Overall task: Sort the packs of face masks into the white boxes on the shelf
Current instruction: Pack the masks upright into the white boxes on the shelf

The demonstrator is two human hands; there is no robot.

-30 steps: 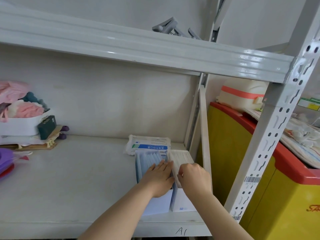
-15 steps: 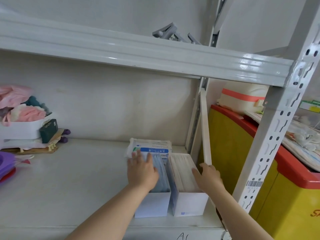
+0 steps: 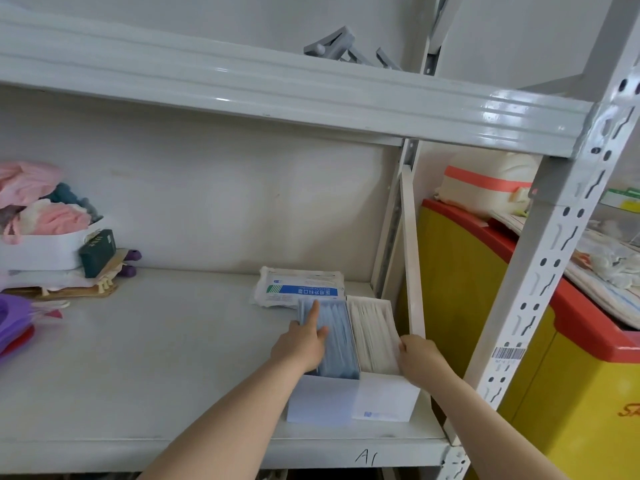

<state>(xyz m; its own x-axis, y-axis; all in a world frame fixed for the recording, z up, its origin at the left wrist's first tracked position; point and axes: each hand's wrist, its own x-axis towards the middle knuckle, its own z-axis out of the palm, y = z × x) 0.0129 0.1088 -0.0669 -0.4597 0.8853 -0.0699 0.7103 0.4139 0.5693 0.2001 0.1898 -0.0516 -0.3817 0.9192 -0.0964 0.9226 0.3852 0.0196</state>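
Note:
Two white boxes stand side by side on the shelf. The left box holds blue mask packs; the right box holds white mask packs. My left hand rests on the left side of the blue packs, index finger stretched forward, other fingers curled. My right hand touches the right wall of the right box; I cannot tell whether it grips it. A larger white and blue mask pack lies flat just behind the boxes.
A white bin with pink cloth and a dark green box stand at the shelf's far left, with purple items in front. A white board leans by the right upright. A yellow and red chest stands to the right.
My left hand moved from the top of the boxes to the left side of the blue packs and now points its index finger. My right hand shifted to the right box's outer wall.

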